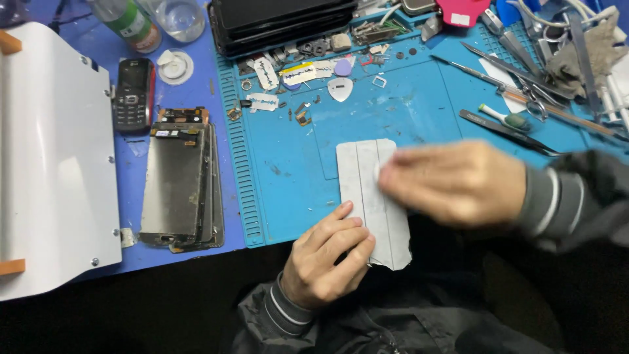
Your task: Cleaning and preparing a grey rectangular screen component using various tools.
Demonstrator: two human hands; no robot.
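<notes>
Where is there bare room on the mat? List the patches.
Bare: blue mat between stacked screen panels and grey sheet; mat centre between pick and right hand. Crowded: top edge parts, tweezers corner.

A black phone (133, 94) is lying at upper left beside a stack of screen panels (180, 180). Bottles (131, 23) are standing along the top edge. Tweezers (508, 131) and razor blades (265, 72) are resting on the blue mat (288, 170).
</notes>
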